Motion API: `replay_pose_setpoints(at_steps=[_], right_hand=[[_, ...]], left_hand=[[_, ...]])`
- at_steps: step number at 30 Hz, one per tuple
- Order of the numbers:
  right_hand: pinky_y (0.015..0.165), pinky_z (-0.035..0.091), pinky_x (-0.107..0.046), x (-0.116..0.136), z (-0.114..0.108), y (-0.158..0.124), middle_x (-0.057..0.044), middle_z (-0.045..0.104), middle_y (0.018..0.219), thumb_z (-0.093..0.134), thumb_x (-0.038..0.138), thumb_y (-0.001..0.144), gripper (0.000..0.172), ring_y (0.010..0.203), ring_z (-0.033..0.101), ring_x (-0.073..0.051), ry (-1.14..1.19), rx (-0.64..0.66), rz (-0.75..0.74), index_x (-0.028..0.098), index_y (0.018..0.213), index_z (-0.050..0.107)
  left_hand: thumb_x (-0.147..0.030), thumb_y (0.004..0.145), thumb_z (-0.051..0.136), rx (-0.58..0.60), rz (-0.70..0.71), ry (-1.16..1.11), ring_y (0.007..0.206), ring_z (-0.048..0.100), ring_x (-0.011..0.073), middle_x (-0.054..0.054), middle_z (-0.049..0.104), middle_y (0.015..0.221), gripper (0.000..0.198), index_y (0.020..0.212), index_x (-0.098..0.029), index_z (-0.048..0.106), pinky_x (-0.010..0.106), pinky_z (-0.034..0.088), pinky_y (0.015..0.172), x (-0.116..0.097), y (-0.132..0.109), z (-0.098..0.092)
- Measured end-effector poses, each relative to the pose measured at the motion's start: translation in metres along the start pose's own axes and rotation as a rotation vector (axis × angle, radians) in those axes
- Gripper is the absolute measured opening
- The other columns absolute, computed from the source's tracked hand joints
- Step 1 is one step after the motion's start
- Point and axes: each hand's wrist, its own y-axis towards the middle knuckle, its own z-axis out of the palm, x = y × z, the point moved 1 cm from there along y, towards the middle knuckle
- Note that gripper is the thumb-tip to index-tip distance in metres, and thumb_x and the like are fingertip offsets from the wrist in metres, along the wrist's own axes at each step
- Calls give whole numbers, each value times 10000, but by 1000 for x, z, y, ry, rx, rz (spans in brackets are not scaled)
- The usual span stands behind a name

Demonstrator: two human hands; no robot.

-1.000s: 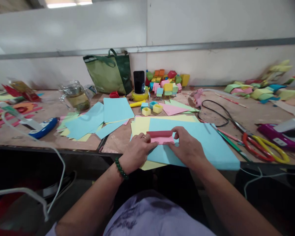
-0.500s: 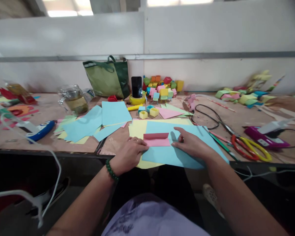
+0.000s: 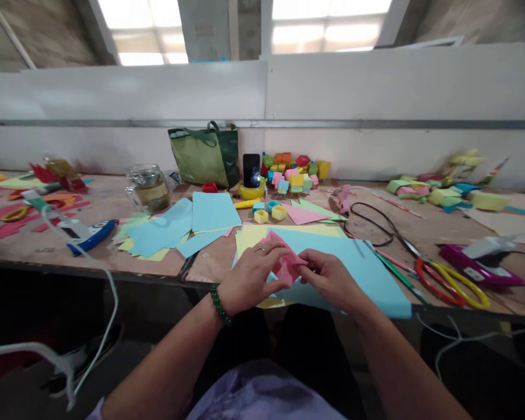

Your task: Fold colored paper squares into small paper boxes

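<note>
A piece of pink paper, partly folded, is held between both hands above the blue sheets. My left hand grips its left side, thumb below and fingers over the top. On the right side, my right hand pinches the paper's edge between thumb and fingers. Under the hands lie a large blue sheet and yellow paper that shows at its left and back edges. Small yellow paper boxes stand just behind the stack.
Scissors, a green pencil and a purple glue gun lie at the right. Leftward are loose blue sheets, a glass mug and a blue tool. Behind stand a phone, a bag and folded paper pieces.
The pink paper, lying flat with a folded strip before, is now lifted and bent between both hands. My right hand has closed on its edge. The camera view has tilted upward.
</note>
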Motion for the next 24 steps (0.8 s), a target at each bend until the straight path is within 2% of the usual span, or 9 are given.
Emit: replay_pose_setpoints(at_steps=[4,8,11,13,15,17,20,22,24], right_hand=[[575,472,-253,0,3,-14,23,669,636,512,345,853,132,581,637,-159,135,-78,110,216,880,516],[564,446,-260,-4,-1,-21,43,647,590,495,275,847,233,563,628,-166,-120,-248,173,207,1069,523],[569,458,-270,-7,-5,-25,39,644,612,457,302,888,379,561,627,-166,-167,-204,187,201,1253,478],[591,483,-280,-9,-9,-27,17,663,661,393,354,931,401,577,633,-165,-137,-114,164,202,1293,474],[631,511,-299,-9,-16,-26,-12,685,745,328,341,957,418,619,643,-164,-141,-50,102,207,1329,462],[732,533,-336,-7,-25,-21,-64,690,975,347,250,932,456,783,667,-180,-218,-51,-25,224,1382,423],[1008,428,-425,-1,-37,-7,-93,446,1425,445,71,781,676,1262,481,-240,-408,-92,-298,266,1425,384],[1095,331,-453,2,-42,4,-74,348,1505,461,24,712,794,1377,333,-241,-438,-20,-389,275,1455,333],[1094,330,-458,3,-44,14,-80,430,1455,508,57,710,825,1346,381,-240,-370,99,-367,267,1477,285]], left_hand=[[-350,774,709,72,-2,5,1015,553,253,81,622,1102,482,1199,-203,538,396,454,866,-5,11,4],[-145,845,562,-5,86,9,941,562,214,67,625,971,123,904,-197,656,365,450,848,-2,9,10],[-8,797,487,-46,107,-57,1047,555,200,79,620,1069,245,816,-185,656,341,446,918,9,2,14],[62,722,458,4,84,-106,1116,541,196,81,604,1159,326,812,-181,656,324,449,944,20,-2,14],[90,655,446,78,64,-156,1114,558,189,73,604,1189,375,809,-179,657,310,460,936,29,-3,12],[91,609,444,142,54,-196,1064,592,178,64,619,1186,376,779,-173,650,286,476,894,34,-1,7],[87,577,424,198,76,-217,969,622,151,44,662,1116,288,616,-153,579,242,475,844,33,9,-4],[73,583,413,242,98,-218,912,625,133,27,687,1026,269,581,-158,551,220,474,810,28,16,-11],[59,582,404,291,130,-240,887,621,127,16,693,982,279,603,-169,563,210,475,776,23,22,-16]])
